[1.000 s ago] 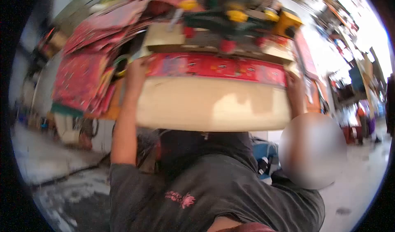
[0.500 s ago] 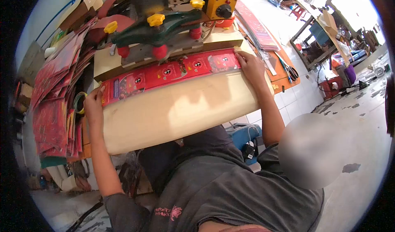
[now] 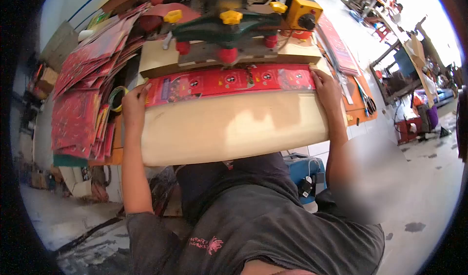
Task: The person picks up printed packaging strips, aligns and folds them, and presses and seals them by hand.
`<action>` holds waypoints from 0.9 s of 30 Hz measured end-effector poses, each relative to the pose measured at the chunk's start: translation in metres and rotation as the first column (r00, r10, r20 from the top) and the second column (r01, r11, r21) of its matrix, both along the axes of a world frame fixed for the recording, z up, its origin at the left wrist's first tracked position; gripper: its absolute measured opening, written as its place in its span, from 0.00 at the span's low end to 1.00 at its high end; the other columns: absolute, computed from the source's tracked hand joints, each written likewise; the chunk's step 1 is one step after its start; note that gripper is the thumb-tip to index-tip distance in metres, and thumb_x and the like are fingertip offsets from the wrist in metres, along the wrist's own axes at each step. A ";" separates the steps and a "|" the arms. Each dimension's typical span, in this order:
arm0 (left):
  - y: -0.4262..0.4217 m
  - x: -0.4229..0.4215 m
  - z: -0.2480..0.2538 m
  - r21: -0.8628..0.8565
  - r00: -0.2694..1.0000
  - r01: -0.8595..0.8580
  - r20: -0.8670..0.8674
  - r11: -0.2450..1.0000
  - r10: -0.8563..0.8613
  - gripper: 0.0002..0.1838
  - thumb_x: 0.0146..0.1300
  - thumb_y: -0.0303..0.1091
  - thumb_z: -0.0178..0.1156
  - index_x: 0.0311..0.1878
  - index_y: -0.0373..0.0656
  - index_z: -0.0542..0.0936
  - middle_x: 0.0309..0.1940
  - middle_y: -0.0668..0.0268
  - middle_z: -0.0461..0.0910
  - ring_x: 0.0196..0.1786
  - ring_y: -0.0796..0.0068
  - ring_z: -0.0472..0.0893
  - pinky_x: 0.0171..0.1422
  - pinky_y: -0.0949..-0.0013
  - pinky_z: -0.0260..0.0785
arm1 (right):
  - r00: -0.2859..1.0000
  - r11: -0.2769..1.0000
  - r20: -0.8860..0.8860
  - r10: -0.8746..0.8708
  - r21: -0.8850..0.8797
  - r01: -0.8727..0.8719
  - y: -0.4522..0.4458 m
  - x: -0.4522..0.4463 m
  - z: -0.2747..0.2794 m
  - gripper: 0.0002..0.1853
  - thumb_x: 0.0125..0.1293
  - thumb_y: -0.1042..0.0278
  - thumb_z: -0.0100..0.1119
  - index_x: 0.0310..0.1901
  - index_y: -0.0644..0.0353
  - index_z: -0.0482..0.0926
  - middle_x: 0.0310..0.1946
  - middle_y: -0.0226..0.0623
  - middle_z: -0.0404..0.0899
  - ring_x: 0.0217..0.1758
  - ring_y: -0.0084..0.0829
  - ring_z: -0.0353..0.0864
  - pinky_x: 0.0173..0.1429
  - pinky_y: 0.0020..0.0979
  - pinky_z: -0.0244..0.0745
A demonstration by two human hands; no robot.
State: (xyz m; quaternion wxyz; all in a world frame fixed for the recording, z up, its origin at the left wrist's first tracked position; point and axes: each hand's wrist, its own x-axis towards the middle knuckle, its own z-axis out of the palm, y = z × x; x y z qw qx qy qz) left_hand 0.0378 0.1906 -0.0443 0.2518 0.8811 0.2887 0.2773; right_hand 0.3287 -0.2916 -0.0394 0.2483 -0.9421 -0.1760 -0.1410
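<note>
A long red printed sheet (image 3: 209,83) lies crosswise on the pale, smooth board (image 3: 234,121), under the front of a machine head. My left hand (image 3: 135,101) pinches the sheet's left end, thumb toward its edge. At the opposite end, my right hand (image 3: 327,87) closes on the sheet's right corner. Some fingers of both hands are hidden. Just behind the sheet is the green machine (image 3: 229,30), with yellow knobs (image 3: 231,17) on top and red feet (image 3: 227,55) underneath.
Piles of red printed sheets (image 3: 78,114) lean at the left, beside a tape roll (image 3: 117,98). A yellow control box (image 3: 303,12) with a black dial sits at the back right. Scissors (image 3: 370,104) and more red sheets (image 3: 337,46) lie on the orange table (image 3: 358,113).
The camera view has turned and shifted, so the machine, board and sheet appear farther right and more level. Both hands stay at the sheet's ends.
</note>
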 end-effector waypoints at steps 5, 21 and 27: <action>-0.016 -0.019 0.011 -0.008 0.999 0.030 0.038 1.000 -0.030 0.18 0.72 0.41 0.63 0.52 0.34 0.87 0.45 0.46 0.88 0.46 0.57 0.89 0.53 0.63 0.76 | 0.987 0.972 -0.043 0.152 0.188 -0.142 -0.005 -0.001 0.001 0.18 0.76 0.53 0.56 0.57 0.55 0.87 0.44 0.52 0.88 0.48 0.47 0.89 0.54 0.41 0.80; -0.036 -0.029 0.026 -0.097 1.000 0.015 0.006 0.995 -0.015 0.17 0.71 0.38 0.64 0.51 0.32 0.86 0.45 0.48 0.88 0.45 0.61 0.89 0.54 0.65 0.76 | 0.991 0.975 -0.047 0.122 0.193 -0.110 -0.007 -0.022 0.002 0.20 0.77 0.56 0.54 0.58 0.60 0.85 0.51 0.53 0.86 0.55 0.48 0.87 0.61 0.42 0.77; -0.038 -0.027 0.027 -0.108 1.000 0.009 -0.012 0.994 -0.011 0.18 0.73 0.36 0.62 0.54 0.29 0.85 0.49 0.47 0.88 0.50 0.63 0.88 0.60 0.66 0.74 | 0.996 0.976 0.014 0.089 0.196 -0.090 -0.006 -0.023 0.002 0.16 0.75 0.56 0.58 0.53 0.55 0.88 0.44 0.49 0.87 0.48 0.49 0.88 0.54 0.43 0.80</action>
